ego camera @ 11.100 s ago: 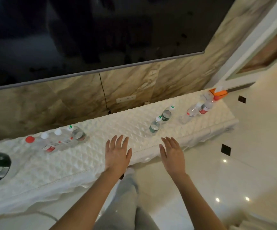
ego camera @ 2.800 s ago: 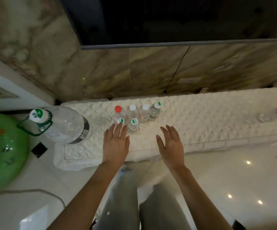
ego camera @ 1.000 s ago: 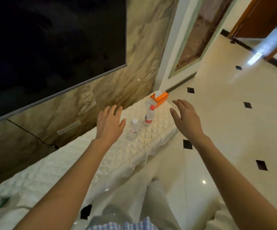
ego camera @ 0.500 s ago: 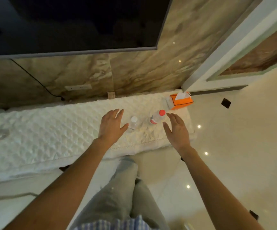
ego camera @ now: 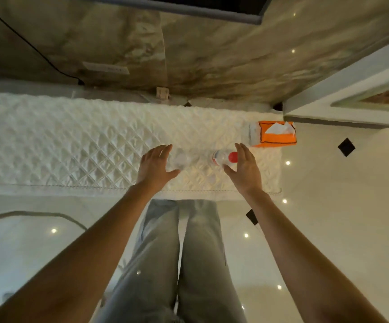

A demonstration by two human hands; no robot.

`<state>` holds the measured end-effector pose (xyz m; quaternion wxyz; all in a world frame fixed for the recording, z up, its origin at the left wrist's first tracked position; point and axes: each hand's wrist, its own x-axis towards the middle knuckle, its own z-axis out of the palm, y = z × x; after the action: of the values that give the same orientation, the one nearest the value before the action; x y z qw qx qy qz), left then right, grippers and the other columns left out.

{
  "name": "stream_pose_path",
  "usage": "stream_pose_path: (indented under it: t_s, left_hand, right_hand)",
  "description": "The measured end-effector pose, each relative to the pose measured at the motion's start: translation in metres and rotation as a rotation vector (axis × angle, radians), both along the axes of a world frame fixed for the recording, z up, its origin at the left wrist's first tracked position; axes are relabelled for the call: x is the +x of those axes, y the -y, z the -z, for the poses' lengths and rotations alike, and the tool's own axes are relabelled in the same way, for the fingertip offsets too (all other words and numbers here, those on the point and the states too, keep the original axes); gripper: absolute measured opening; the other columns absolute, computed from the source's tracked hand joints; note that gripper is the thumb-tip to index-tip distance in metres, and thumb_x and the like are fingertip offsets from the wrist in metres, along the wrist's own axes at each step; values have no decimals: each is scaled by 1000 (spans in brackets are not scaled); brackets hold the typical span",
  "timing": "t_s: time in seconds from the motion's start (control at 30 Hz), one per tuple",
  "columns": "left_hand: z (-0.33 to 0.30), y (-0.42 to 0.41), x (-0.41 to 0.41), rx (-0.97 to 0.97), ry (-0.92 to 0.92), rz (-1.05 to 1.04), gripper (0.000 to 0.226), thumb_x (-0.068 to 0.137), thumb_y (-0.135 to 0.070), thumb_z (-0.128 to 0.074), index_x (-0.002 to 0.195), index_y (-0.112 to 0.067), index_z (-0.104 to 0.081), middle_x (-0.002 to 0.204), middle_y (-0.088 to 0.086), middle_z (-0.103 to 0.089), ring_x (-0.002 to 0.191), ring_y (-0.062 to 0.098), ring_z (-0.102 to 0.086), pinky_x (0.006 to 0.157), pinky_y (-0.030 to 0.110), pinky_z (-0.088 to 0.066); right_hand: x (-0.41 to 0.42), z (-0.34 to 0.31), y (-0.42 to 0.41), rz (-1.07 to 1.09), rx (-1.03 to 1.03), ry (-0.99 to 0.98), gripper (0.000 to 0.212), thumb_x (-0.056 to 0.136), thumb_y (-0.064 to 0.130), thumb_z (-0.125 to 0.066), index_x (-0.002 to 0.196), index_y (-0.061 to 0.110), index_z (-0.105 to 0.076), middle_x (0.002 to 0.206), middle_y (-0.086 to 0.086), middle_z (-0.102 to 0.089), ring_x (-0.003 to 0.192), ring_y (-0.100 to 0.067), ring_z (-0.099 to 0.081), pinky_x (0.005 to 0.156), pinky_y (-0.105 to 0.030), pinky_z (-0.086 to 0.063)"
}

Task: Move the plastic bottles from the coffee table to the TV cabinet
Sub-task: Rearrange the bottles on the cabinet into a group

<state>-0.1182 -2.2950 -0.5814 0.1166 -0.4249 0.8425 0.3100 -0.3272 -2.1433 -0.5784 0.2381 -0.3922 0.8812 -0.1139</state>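
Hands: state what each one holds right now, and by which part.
Nothing is held. The left hand is open beside the white-capped bottle; the right hand is open beside the red-capped bottle.

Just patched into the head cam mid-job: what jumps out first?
Two open hands, left hand and right hand, reach over the white quilted cover toward two small bottles: a red-capped bottle by the right fingers, a white-capped bottle by the left. An orange tissue box sits at the cover's right end.
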Motion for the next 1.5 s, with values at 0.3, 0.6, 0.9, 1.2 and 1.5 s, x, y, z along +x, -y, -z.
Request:
stream_pose_path:
  t_s: [0.3,0.6,0.9,1.2,1.5]
  left_hand:
    - [45,-35,-37,32,-253,-434,71,67,-21,-83,130,-9,-52,125,13,-57,110,29,-58,90,35,-46]
    - [31,-53,-44,-46,-381,-715,61,66,-15,-83,123,-10,-60,121,8,-63,105,12,-57,90,21,-41]
    - [-47,-53,12,-99,-492,-870,66,63,-17,-85,124,-17,-59,120,5,-64,106,15,-60,90,22,-44]
    - [-147,-66,141,-273,-510,-1115,68,61,-23,-87,123,-23,-59,116,0,-66,104,14,-61,89,23,-44]
    - [-202,-74,298,-452,-576,-1231,62,62,-34,-86,118,-29,-61,106,-8,-69,93,13,-64,83,39,-53]
  right_hand:
    - [-33,47,-2,-19,-165,299,63,66,15,-83,123,16,-56,123,-3,-60,111,-19,-57,94,-27,-45]
    - [-47,45,11,-192,-162,281,62,61,18,-86,118,19,-62,116,2,-66,102,-12,-61,87,-18,-44]
    - [-11,-33,42,-377,-209,311,61,64,28,-85,120,20,-61,118,3,-65,107,-10,-60,93,-21,-45]
    - [103,-153,101,-520,-394,350,55,63,31,-82,114,30,-64,108,22,-64,101,1,-59,86,-14,-43]
    - [253,-227,146,-646,-422,407,59,57,41,-80,112,31,-64,101,19,-65,95,3,-58,83,-7,-40]
